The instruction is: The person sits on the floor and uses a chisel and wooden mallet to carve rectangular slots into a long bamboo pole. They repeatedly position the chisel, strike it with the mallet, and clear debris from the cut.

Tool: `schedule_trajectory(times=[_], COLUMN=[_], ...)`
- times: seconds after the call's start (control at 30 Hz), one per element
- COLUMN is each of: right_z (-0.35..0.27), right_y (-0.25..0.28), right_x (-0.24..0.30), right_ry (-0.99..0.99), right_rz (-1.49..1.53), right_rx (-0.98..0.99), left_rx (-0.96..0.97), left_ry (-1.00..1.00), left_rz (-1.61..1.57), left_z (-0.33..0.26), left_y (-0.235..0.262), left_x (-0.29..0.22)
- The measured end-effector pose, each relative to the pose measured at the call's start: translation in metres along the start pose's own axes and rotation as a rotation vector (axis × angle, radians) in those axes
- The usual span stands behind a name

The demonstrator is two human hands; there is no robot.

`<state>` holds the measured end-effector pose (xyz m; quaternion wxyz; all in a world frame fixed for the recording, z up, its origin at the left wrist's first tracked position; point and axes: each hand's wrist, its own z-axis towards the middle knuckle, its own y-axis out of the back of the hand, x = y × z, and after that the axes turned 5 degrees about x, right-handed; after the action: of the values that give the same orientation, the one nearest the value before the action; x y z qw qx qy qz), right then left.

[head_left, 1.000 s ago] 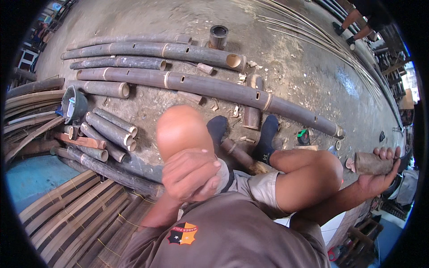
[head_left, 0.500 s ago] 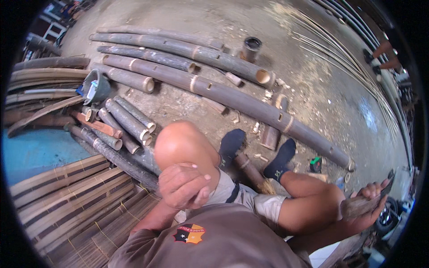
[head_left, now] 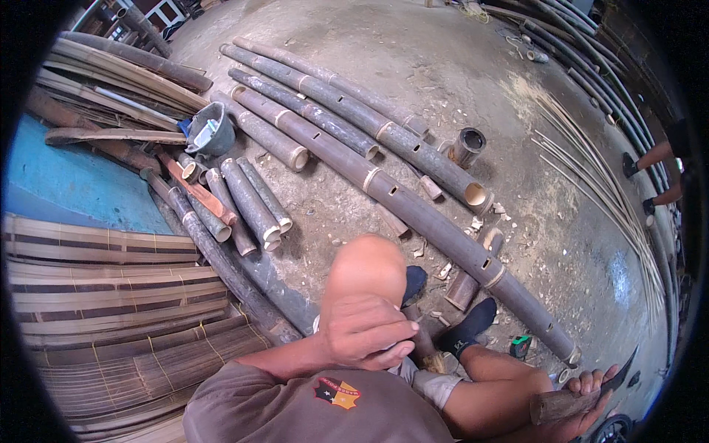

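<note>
My left hand (head_left: 365, 331) rests on my raised left knee (head_left: 367, 266), fingers curled together and holding nothing. My right hand (head_left: 593, 390) is low at the right edge, gripping the thick wooden handle of a chopping knife (head_left: 561, 404) whose dark blade points up and right. My feet in dark shoes (head_left: 465, 327) sit on the concrete floor beside a short bamboo piece (head_left: 464, 289). A long bamboo pole (head_left: 413, 210) lies diagonally just beyond my feet.
Several long bamboo poles (head_left: 332, 96) lie side by side on the floor, shorter cut lengths (head_left: 247, 203) to the left. A grey bucket (head_left: 210, 129), woven bamboo mats (head_left: 111, 310), thin bamboo strips (head_left: 605, 192) and another person's legs (head_left: 653, 177) at far right.
The view has swung left and up over the floor. My right hand with the knife has dropped toward the lower right. My left hand stays on my knee.
</note>
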<state>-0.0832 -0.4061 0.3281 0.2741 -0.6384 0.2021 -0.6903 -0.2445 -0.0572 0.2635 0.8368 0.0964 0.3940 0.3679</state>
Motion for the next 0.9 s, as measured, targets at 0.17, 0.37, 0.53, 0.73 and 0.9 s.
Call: schedule_trajectory(times=[0.17,0.37,0.53,0.73,0.9], right_z=[-0.004,-0.01,-0.013,-0.018,-0.01], right_y=[-0.002,-0.007,-0.01,-0.012,0.022], right_x=[0.002,0.001,0.002,0.002,0.003], right_ry=[-0.02,0.027,0.054,0.083,0.087], right_rz=[0.048,-0.016,-0.011,-0.083,-0.105], right_rx=[0.037,-0.075,-0.074,-0.119,-0.01], left_rx=[0.013,0.045,0.006,-0.004,-0.018], left_ry=[-0.03,-0.033,-0.073,-0.088,-0.091], left_rz=[-0.071,-0.098,-0.091,-0.103,-0.122], left_z=[-0.006,-0.006,-0.006,-0.006,-0.006], left_y=[-0.021,-0.031,-0.034,-0.039,-0.041], left_x=[-0.003,-0.01,-0.009,-0.01,-0.011])
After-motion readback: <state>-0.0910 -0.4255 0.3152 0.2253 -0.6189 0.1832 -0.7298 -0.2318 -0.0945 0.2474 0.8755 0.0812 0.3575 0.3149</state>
